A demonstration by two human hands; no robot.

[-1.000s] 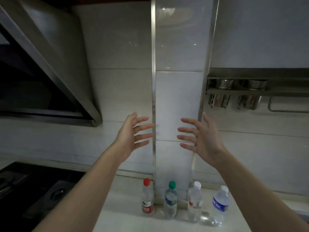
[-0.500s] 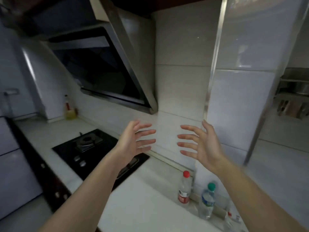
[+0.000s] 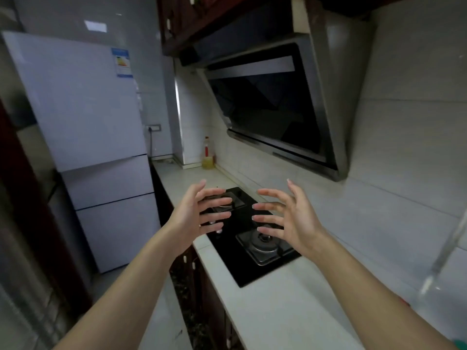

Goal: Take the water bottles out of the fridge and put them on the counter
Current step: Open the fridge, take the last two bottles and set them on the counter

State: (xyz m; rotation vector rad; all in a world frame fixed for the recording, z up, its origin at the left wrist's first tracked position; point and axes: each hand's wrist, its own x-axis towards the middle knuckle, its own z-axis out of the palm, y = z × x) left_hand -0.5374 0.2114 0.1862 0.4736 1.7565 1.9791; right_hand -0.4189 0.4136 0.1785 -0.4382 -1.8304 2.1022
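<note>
A tall pale fridge stands at the left end of the kitchen with all its doors closed. The white counter runs from it toward me along the right wall. My left hand and my right hand hover in front of me above the counter, palms facing each other, fingers spread, holding nothing. At the bottom right edge only a green bottle cap and a blurred clear bottle shape show; the other water bottles are out of view.
A black gas hob with two burners is set into the counter under my hands. A slanted range hood hangs above it. A yellow oil bottle stands in the far corner. Dark cabinets run below the counter, with floor to the left.
My view has swung left, from the row of bottles against the wall to the hob and the fridge. Both hands stay raised and empty in the same pose.
</note>
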